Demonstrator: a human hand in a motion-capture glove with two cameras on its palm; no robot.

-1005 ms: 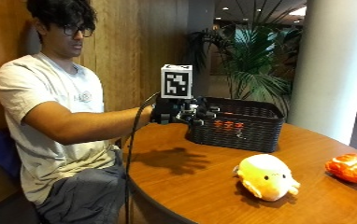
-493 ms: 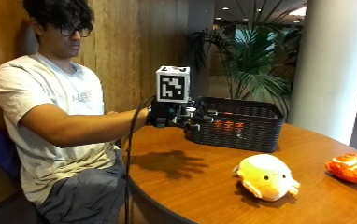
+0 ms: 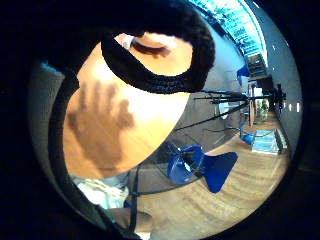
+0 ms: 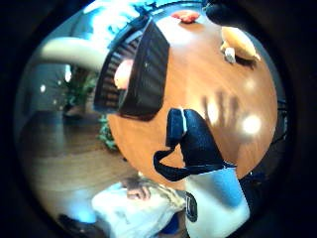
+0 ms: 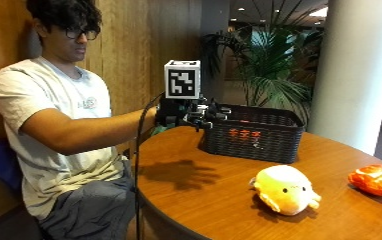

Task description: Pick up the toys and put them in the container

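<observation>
Toys: yellow plush, orange one on table | basket black | hands: right hand spread, empty

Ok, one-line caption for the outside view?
Gloved right hand hovers open beside the black basket; yellow plush and orange toy wait on the table.

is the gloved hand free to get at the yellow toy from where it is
Probably yes. The gloved hand hovers above the table beside the basket, fingers spread and holding nothing. Only bare table lies between it and the yellow toy; the orange toy sits off to the side.
</observation>
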